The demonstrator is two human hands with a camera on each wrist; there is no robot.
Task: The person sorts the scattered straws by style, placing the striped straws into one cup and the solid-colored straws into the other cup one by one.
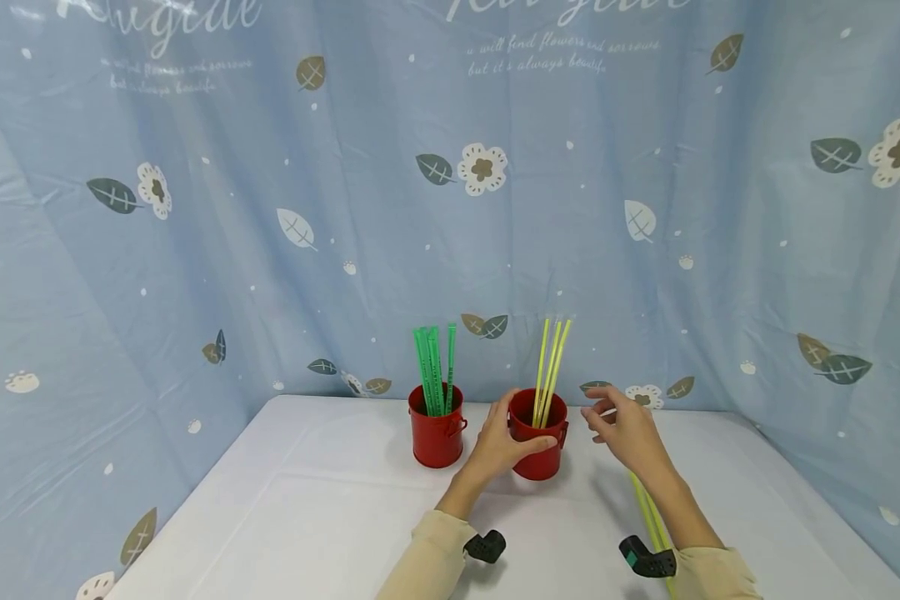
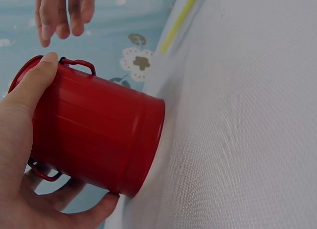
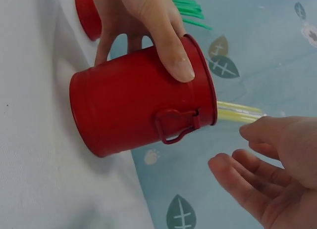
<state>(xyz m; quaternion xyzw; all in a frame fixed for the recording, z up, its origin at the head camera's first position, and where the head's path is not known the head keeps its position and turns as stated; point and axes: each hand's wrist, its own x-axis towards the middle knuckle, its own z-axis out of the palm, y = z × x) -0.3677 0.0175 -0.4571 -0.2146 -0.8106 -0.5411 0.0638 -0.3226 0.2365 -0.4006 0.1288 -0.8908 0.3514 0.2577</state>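
My left hand (image 1: pixel 498 442) grips the right-hand red bucket (image 1: pixel 536 463), with the thumb across its near side and the other fingers around its left. A few thin yellow sticks, perhaps straws (image 1: pixel 549 367), stand in this bucket and lean slightly apart. To the right of the rim my right hand (image 1: pixel 632 429) hovers with its fingers loosely bent. Nothing shows between those fingers, and in the head view they are apart from the sticks. The right wrist view shows the bucket's side handle (image 3: pixel 173 125) hanging below the rim, facing the right hand (image 3: pixel 277 164).
Left of my hands stands a second red bucket (image 1: pixel 437 442) holding several green sticks (image 1: pixel 431 367). More yellow sticks (image 1: pixel 648 512) lie on the white table (image 1: pixel 307 500), partly under my right forearm. A blue printed curtain (image 1: pixel 390 250) hangs close behind the buckets.
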